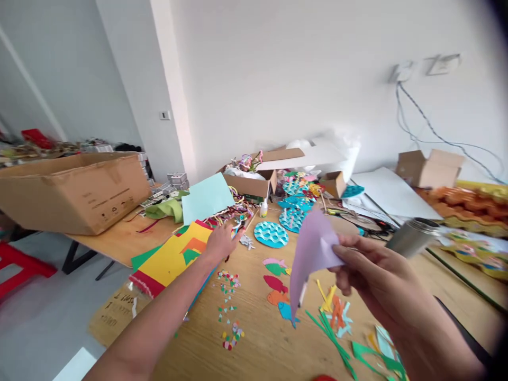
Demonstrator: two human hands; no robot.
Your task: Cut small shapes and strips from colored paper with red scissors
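The left hand (219,244) reaches far forward, its finger closure unclear. The right hand (367,267), raised, pinches a lilac, curved-edged paper sheet (313,244), bent and drooping.

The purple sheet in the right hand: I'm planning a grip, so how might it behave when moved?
The purple sheet is probably floppy, as it curves and droops from the right hand. It is likely light for its size, since its edge looks thin. It may crease easily: a bend shows beside the pinch.
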